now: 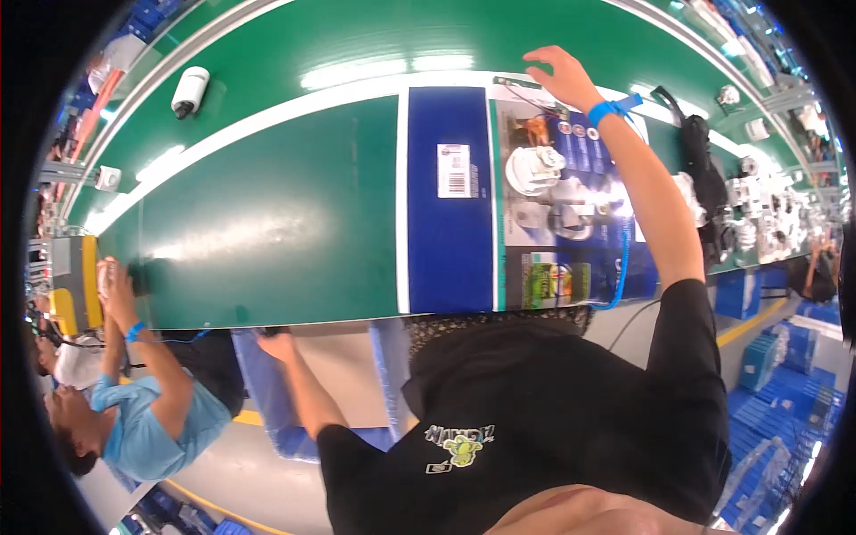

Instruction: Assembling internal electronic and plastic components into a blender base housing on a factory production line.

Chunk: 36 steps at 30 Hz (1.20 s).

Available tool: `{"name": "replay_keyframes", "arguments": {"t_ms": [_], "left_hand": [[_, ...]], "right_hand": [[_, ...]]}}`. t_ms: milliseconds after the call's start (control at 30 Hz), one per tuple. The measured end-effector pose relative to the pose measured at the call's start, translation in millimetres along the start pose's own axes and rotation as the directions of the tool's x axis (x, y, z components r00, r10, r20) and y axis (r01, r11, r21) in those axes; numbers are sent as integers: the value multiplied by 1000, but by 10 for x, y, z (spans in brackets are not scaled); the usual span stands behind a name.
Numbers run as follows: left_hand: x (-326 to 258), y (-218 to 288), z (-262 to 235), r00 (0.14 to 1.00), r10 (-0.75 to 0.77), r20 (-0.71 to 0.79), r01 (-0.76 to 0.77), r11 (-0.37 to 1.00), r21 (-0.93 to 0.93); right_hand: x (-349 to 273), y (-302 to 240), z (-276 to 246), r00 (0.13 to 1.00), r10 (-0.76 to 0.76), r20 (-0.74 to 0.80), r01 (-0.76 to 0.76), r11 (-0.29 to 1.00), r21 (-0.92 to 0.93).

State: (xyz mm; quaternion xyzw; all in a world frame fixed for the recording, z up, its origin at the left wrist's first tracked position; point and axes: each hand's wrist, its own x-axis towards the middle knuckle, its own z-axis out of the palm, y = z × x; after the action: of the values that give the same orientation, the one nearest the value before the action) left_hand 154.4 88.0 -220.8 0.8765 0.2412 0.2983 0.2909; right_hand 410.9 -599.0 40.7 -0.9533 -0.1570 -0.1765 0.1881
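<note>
Hands: right [560, 76] on box [526, 196], lying across green belt [267, 214].

flat blue printed carton [499, 196] on the green belt, white barcode label [454, 169] on its blue panel

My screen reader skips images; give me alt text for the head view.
The person's right hand rests on the far edge of a blue printed box on a green conveyor belt. The left hand is below the belt's near edge.
</note>
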Motion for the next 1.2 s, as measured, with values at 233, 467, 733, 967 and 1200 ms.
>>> {"name": "replay_keyframes", "arguments": {"t_ms": [233,467,733,967,1200], "left_hand": [[-1488,375,-1861,608,-629,485,643,33,-765],[-1718,1990,-2247,870,-1,494,494,-2,-870],[-469,3784,-444,727,433,532,519,161,-840],[-118,4152,668,822,291,490,289,527,-799],[-214,4146,674,739,533,412,-162,734,-660]], "right_hand": [[251,23,519,988,-60,145,65,998,-26],[14,-123,3,990,27,-140,51,850,525],[-956,-284,-986,974,170,151,-228,758,611],[-1871,-103,-1277,759,484,436,-616,317,721],[-2578,-24,-1418,972,192,137,-92,-227,970]]}}
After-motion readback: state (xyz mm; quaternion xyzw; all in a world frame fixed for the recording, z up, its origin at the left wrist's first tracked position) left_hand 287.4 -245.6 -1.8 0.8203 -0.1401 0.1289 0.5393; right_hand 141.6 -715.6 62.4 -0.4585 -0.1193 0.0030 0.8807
